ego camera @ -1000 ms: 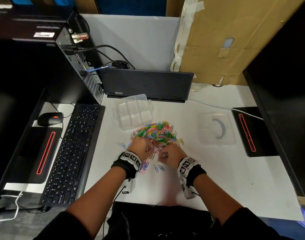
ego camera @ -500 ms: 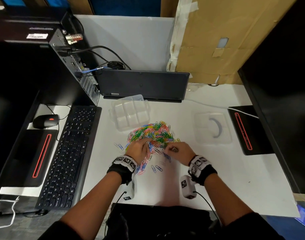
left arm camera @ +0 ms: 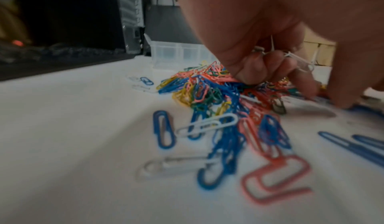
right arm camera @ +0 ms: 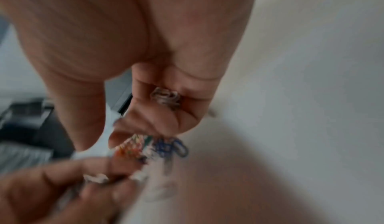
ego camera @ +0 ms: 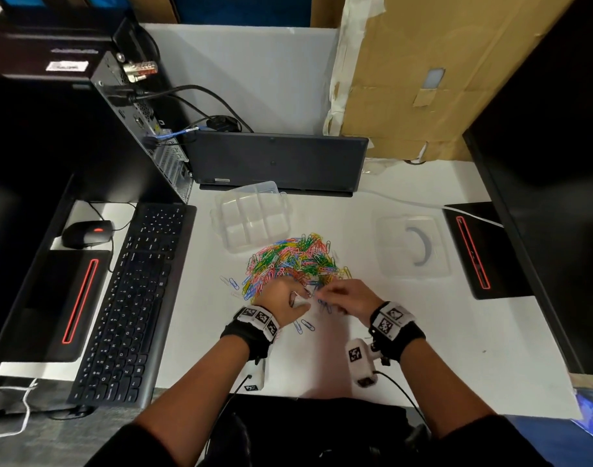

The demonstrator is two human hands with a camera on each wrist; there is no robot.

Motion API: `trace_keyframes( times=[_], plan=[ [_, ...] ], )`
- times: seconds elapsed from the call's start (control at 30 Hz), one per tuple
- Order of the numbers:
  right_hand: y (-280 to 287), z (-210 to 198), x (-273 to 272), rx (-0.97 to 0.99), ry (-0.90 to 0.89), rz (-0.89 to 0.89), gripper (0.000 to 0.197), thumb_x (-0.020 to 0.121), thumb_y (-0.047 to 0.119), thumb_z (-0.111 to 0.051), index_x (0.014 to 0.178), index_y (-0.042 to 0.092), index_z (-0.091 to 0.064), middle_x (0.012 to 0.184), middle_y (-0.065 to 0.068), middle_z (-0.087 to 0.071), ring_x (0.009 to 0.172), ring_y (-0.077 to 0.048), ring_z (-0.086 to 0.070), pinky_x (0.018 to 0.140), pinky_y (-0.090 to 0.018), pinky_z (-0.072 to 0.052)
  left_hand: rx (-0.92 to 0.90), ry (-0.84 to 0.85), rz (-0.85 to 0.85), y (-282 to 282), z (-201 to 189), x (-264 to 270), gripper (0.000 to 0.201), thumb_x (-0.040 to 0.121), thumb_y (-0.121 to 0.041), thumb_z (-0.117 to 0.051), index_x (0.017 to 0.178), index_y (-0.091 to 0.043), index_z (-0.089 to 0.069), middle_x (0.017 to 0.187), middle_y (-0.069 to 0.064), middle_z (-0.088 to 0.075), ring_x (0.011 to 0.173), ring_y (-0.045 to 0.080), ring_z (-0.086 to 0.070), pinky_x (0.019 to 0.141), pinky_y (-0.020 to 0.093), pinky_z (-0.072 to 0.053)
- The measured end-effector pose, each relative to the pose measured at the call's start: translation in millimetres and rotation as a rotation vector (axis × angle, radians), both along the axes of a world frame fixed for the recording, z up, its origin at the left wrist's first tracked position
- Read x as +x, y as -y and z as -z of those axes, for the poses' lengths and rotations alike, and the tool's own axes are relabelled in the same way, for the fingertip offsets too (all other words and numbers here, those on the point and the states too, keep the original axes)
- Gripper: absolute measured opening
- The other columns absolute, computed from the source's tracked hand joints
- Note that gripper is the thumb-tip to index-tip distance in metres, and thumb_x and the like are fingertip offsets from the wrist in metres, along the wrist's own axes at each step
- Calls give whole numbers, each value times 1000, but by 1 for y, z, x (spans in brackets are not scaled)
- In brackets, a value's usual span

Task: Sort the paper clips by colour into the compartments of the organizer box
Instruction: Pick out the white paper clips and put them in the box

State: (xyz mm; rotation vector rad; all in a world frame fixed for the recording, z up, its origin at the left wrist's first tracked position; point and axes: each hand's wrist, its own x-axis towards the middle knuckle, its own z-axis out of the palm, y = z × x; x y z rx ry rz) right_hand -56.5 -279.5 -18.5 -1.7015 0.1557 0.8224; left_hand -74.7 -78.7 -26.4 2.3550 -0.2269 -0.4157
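**Both hands picking white clips at edge of clip pile**

Head view: white desk (ego camera: 423,348) w/ a heap of mixed-colour paper clips (ego camera: 295,261) near centre. Just behind the heap sits a clear organizer box (ego camera: 253,217), lid off, w/ six compartments in two rows; all look bare, no clips seen inside. Clear lid (ego camera: 413,246) lies flat to the right, apart from box and pile.

Left hand (ego camera: 281,301) sits at near edge of heap, fingers curled, holding several white clips (left arm camera: 299,60) in its grip. Right hand (ego camera: 349,298) is just beside it, fingers curled round more pale clips (right arm camera: 165,97) in the palm; right wrist view is blurred. A few loose blue clips (ego camera: 303,326) lie on the desk betw. the wrists.

Keyboard (ego camera: 133,298) at left.
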Motion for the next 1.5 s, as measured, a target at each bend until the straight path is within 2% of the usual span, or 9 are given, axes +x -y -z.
trace_keyframes(
  times=[0.17, 0.37, 0.47, 0.6, 0.77, 0.97, 1.17, 1.33, 1.5],
  plan=[
    [-7, 11, -6, -324, 279, -248, 19, 67, 23, -90, 79, 16, -77, 50, 14, -52, 45, 2, -44, 56, -11, -39, 146, 31, 66, 1, 3, 8, 20, 83, -20, -72, 102, -12, -75, 90, 6, -60, 82, 25, -58, 70, 26, -40],
    [-18, 12, -4, -500, 366, -448, 5, 77, 28, -79, 79, 24, -77, 61, 18, -57, 60, 4, -52, 57, -7, -35, 268, 10, 125, 3, 3, 14, 15, 89, -26, -66, 94, -14, -74, 98, 7, -59, 90, 25, -58, 74, 27, -40],
    [-16, 11, -2, -489, 369, -476, 14, 80, 22, -76, 70, 28, -68, 61, 16, -56, 60, 4, -51, 63, -17, -42, 319, -23, 171, 6, 0, 18, 14, 91, -23, -61, 89, -13, -71, 103, 8, -57, 95, 24, -55, 80, 28, -41],
    [-5, 10, -1, -198, 217, -242, 8, 87, 20, -73, 82, 14, -73, 74, -1, -70, 67, -11, -64, 65, -25, -52, 231, -13, 116, 4, 0, 16, 13, 91, -16, -56, 88, -9, -67, 98, 8, -56, 87, 23, -54, 81, 33, -46],
    [-3, -1, -4, 349, -206, 195, 12, 93, -4, -57, 99, 3, -66, 77, -9, -64, 65, -16, -58, 57, -22, -48, -107, -84, -180, -2, -11, 13, 22, 95, -11, -49, 74, -18, -51, 67, -5, -49, 60, 8, -44, 57, 21, -35],
    [-6, -4, 2, 472, -321, 316, 21, 99, 12, -53, 108, -2, -66, 78, -10, -62, 67, -18, -58, 56, -25, -44, -290, -127, -372, -12, -10, 11, 37, 99, -37, -39, 65, -21, -37, 59, -5, -38, 53, 12, -35, 55, 27, -30],
    [-12, 6, 7, -357, 285, -50, 12, 74, 31, -85, 75, 23, -76, 61, 20, -64, 62, 7, -57, 64, -8, -43, -502, -263, -553, -22, -6, 10, 46, 100, -44, -44, 61, -20, -37, 51, 0, -36, 42, 15, -31, 46, 24, -30],
    [-27, 9, 6, -671, 363, -178, 16, 74, 42, -81, 77, 27, -77, 79, 12, -72, 76, -8, -65, 75, -23, -54, -540, -286, -552, -29, -8, 4, 37, 100, -39, -45, 71, -16, -38, 49, -6, -37, 42, 11, -30, 44, 24, -32],
    [-35, 5, 10, -712, 411, -196, 9, 83, 25, -72, 83, 23, -80, 85, 5, -75, 81, -15, -70, 72, -23, -55, -566, -313, -614, -40, -5, -3, 35, 101, -36, -43, 74, -16, -38, 47, -7, -37, 42, 11, -29, 43, 23, -30]
  ],
)
